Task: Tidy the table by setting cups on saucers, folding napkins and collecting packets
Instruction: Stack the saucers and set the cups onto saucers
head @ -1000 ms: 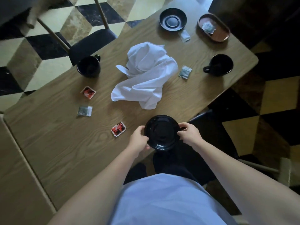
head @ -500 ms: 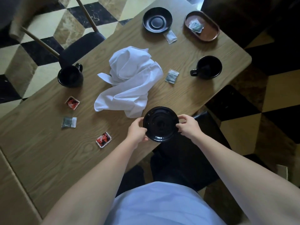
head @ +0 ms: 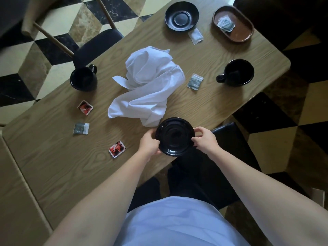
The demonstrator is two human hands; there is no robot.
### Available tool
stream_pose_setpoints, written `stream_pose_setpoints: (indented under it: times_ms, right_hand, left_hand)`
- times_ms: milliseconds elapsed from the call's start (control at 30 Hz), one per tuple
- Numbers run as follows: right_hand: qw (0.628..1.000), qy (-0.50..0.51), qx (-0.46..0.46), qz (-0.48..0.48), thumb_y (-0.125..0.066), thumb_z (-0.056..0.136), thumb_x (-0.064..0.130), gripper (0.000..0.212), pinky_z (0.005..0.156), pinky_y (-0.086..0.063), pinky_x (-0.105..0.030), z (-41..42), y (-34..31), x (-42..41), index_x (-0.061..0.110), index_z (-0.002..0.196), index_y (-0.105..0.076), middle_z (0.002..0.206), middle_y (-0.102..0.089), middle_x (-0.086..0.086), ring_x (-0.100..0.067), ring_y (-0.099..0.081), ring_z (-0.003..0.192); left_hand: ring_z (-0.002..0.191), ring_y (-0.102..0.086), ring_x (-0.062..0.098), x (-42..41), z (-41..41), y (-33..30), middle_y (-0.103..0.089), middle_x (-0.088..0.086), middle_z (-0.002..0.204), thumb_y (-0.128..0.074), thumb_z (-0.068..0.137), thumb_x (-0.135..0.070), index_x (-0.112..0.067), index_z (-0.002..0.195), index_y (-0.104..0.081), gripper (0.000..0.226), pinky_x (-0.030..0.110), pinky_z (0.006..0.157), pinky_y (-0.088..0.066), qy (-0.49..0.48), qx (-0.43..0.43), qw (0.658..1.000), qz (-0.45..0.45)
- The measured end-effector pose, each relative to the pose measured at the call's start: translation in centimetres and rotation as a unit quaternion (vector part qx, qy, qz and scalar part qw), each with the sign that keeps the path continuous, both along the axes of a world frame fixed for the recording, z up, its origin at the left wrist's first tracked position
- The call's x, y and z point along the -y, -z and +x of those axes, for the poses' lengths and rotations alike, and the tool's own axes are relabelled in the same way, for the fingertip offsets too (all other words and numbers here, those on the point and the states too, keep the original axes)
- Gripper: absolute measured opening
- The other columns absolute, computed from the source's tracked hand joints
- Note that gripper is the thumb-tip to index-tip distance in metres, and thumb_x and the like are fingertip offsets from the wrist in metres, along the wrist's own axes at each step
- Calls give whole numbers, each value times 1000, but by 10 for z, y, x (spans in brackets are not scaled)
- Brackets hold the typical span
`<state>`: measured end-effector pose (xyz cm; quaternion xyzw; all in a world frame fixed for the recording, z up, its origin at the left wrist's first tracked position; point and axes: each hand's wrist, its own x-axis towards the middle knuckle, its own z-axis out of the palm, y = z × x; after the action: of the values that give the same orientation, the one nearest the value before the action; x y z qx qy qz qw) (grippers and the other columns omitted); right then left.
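Observation:
A black saucer [head: 174, 136] sits at the table's near edge, gripped on its left rim by my left hand [head: 149, 144] and on its right rim by my right hand [head: 204, 138]. A crumpled white napkin [head: 149, 86] lies just beyond it, touching the saucer's far rim. One black cup [head: 83, 79] stands at the left, another black cup [head: 237, 72] at the right. A second black saucer [head: 181, 15] lies at the far side. Packets are scattered: red ones [head: 85, 107] [head: 117, 149], dark ones [head: 81, 128] [head: 195, 81], and a pale one [head: 195, 36].
A brown oval tray [head: 246, 31] at the far right holds one packet [head: 225, 25]. The wooden table [head: 62, 166] has a rounded right corner. A dark-seated chair [head: 95, 46] stands beyond the left edge, another chair below me. The floor is checkered.
Both hands have moved the saucer away from me, from beyond the table's near edge up to the napkin's near end. My view has shifted slightly.

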<state>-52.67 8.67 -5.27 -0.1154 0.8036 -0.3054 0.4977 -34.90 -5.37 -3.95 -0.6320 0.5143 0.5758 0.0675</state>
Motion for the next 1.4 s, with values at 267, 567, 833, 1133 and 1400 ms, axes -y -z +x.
stream_pose_setpoints:
  times_ms: [267, 567, 833, 1133, 1400]
  right_hand:
    - [1000, 5, 18, 3, -66, 94, 8, 32, 56, -55, -20, 7, 2, -3, 22, 122, -63, 95, -70, -3, -12, -72, 80]
    - [993, -82, 46, 72, -69, 93, 25, 25, 61, -61, -25, -12, 2, 8, 14, 115, -66, 91, -73, -4, -15, -73, 80]
    - [996, -58, -49, 37, -63, 93, 45, 31, 65, -63, -30, -87, -48, 102, 14, 94, -64, 86, -73, -3, -18, -74, 75]
    - [974, 194, 53, -108, -60, 100, 22, 23, 69, -64, -33, -188, -60, 248, 3, 113, -57, 99, -67, -15, -25, -73, 84]
    - [972, 180, -138, -59, -64, 91, 12, 16, 73, -64, -48, -283, -9, 335, 11, 76, -60, 85, -69, -15, -33, -74, 89]
  left_hand:
    - [50, -68, 15, 1, 6, -1, -60, 10, 130, -47, 87, 10, -32, 142, -47, 70, 24, 47, -53, 13, 26, 999, -17]
    - [118, -60, 35, 3, 3, -32, -63, 10, 130, -56, 94, -39, -14, 134, -50, 47, 43, 94, -51, 219, 171, 952, -128]
    - [81, -66, 16, 91, -75, -103, -65, -7, 88, -52, 89, -46, -25, 100, -58, 25, 36, 71, -52, 140, -29, 962, -233]
    - [66, -65, 23, 253, -218, -72, -60, 10, 94, -48, 92, -12, -16, 119, -54, 28, 30, 54, -53, -1, -168, 975, -143]
    - [68, -67, 30, 335, -307, -5, -60, 15, 104, -52, 97, -9, -16, 134, -46, 39, 41, 69, -61, -4, -136, 988, -73]
